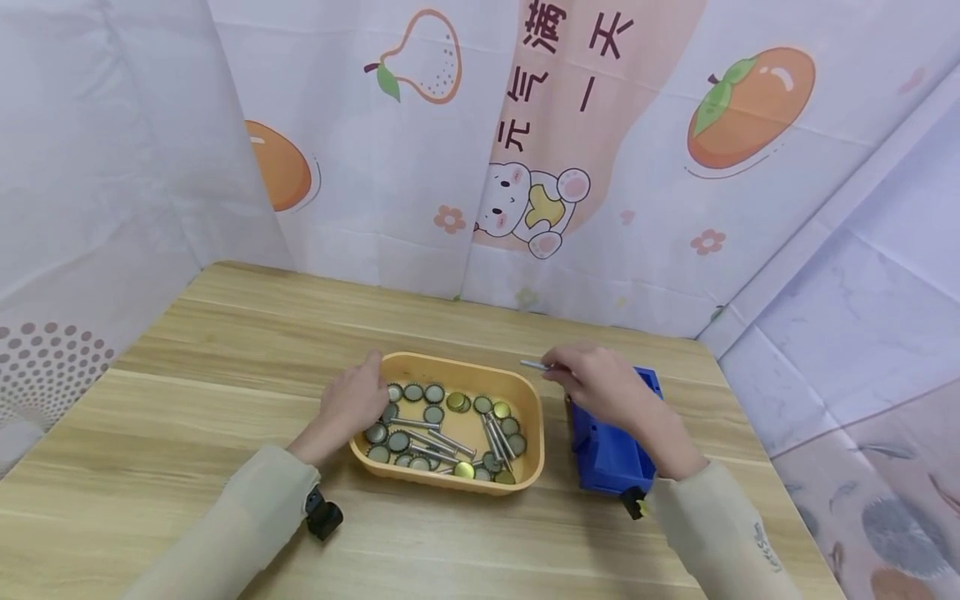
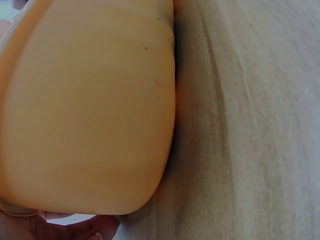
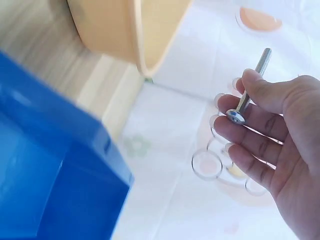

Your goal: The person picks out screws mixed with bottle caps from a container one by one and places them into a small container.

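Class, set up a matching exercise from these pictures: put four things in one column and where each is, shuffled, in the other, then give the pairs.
Things
1. bolt
2. bottle caps
3. blue box
4. left hand

Places
A. on the table under the right hand
B. lying in the yellow tray
C. at the tray's left end
D. pinched in the right hand's fingers

Pairs: 1-D, 2-B, 3-A, 4-C

Bare wooden table (image 1: pixel 225 350) left of the tray (image 1: pixel 536 417); blue box (image 1: pixel 611 458) close right.
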Demonstrator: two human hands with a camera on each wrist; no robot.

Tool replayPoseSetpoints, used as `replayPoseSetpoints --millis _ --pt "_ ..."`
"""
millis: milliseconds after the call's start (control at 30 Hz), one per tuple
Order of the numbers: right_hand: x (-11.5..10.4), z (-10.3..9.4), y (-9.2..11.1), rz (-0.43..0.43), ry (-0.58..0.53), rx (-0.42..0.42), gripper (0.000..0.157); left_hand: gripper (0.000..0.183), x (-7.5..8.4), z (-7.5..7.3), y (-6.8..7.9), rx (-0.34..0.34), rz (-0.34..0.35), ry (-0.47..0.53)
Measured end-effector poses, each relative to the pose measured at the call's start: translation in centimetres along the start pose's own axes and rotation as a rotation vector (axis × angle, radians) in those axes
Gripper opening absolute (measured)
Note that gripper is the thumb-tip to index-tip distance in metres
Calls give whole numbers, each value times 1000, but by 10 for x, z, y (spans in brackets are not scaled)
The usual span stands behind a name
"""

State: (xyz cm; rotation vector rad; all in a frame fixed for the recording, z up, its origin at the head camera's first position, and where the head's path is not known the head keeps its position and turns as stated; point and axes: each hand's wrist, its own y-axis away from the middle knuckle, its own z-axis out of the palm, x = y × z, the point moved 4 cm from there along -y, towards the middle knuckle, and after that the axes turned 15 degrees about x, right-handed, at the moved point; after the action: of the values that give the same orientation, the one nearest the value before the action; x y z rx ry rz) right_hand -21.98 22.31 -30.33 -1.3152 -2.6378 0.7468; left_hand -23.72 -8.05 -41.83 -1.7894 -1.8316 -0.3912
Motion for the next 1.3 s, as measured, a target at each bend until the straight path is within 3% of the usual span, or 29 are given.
replayPoseSetpoints --millis 267,533,933,1300 --pt "27 -17 9 24 37 99 6 41 0 -1 0 -3 -4 7" --pt "47 -28 17 86 35 116 5 41 0 -2 1 -5 -5 15" --pt "76 -31 31 322 17 -67 11 33 -2 0 0 -6 2 13" --pt "91 -20 43 368 121 -172 14 39 -1 0 0 -13 -18 25"
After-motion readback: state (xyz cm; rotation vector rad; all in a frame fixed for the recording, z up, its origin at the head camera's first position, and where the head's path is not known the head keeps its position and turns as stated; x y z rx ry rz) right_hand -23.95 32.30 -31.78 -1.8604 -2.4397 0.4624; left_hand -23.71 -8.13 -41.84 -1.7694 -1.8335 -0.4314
